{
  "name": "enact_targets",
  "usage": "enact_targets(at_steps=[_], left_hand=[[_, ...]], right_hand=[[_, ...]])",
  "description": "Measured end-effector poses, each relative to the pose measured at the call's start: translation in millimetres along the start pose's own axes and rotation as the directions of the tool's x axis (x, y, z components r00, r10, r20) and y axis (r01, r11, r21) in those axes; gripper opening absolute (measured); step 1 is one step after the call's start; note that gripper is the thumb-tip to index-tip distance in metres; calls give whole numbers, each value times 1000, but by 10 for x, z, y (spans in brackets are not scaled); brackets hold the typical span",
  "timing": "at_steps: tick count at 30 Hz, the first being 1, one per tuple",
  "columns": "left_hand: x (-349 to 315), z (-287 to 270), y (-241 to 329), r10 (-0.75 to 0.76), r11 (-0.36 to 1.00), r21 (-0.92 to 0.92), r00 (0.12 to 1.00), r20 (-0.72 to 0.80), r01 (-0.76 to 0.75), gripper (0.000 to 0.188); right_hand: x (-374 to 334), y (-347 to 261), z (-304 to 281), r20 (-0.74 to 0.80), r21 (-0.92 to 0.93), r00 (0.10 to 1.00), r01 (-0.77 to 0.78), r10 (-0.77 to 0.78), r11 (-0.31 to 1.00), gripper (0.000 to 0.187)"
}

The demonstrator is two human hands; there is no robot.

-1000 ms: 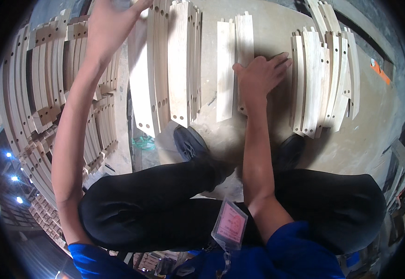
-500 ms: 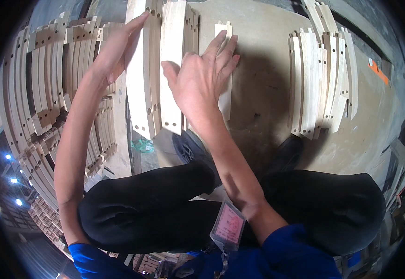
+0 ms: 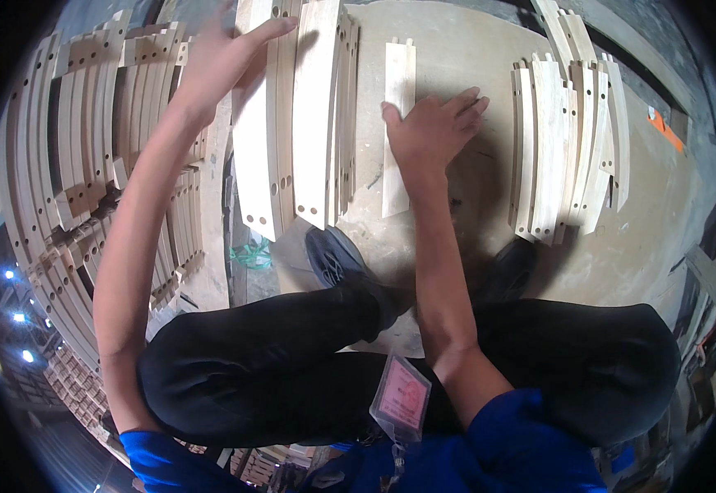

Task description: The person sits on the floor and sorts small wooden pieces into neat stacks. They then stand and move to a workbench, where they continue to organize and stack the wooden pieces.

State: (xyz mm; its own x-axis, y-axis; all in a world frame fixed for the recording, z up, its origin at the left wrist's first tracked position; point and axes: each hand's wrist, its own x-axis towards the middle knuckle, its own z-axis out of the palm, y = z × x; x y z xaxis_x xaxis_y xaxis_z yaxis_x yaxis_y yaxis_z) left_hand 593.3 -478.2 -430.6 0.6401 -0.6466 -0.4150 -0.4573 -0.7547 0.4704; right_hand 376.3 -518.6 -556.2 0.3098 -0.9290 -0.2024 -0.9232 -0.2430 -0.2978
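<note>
Two pale wooden slats, a left one [image 3: 251, 148] with dark holes along its edge and another [image 3: 317, 123] beside it, stand close together with more slats tucked behind. At the far end of the left slat, my left hand [image 3: 225, 62] is spread, its thumb stretched across the wood; its other fingertips are blurred. A single wooden slat [image 3: 399, 177] with two dowel pegs at its far end lies on the brown board. My right hand [image 3: 430, 131] is open over it, thumb at the slat's edge and loosely bent fingers pointing right. It holds nothing.
Bundled slats with holes and pegs [image 3: 547, 148] stand on the right of the brown board [image 3: 654, 205]. Large stacks of similar slats [image 3: 83, 140] fill the left. An orange item [image 3: 666, 129] lies far right, green plastic [image 3: 251, 255] near my left shoe [image 3: 337, 259].
My right hand has moved right, off the grouped slats and across the single slat. My left hand has shifted slightly right and farther away. The grouped slats have shifted slightly.
</note>
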Motion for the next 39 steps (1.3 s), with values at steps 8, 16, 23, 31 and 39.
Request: enact_targets(at_steps=[8,16,23,31,39], left_hand=[[104,154,282,176,978,159,944,-279,-135,82],[58,146,263,189,980,112,937,-293,-163,75],[145,138,138,87,996,13,956,-280,-87,76],[86,114,134,89,989,-97,974,-208,-111,63],[-21,122,186,55,989,-121,979,-197,-80,53]], right_hand=[[-49,28,172,20,-161,1000,-1,4,987,68],[54,-78,-645,299,668,924,-23,-240,744,54],[-85,-422,-629,270,872,867,-36,-419,488,40],[-290,-620,-416,-230,627,949,315,-217,713,21],[-329,-565,-510,-173,529,942,335,-288,780,32]])
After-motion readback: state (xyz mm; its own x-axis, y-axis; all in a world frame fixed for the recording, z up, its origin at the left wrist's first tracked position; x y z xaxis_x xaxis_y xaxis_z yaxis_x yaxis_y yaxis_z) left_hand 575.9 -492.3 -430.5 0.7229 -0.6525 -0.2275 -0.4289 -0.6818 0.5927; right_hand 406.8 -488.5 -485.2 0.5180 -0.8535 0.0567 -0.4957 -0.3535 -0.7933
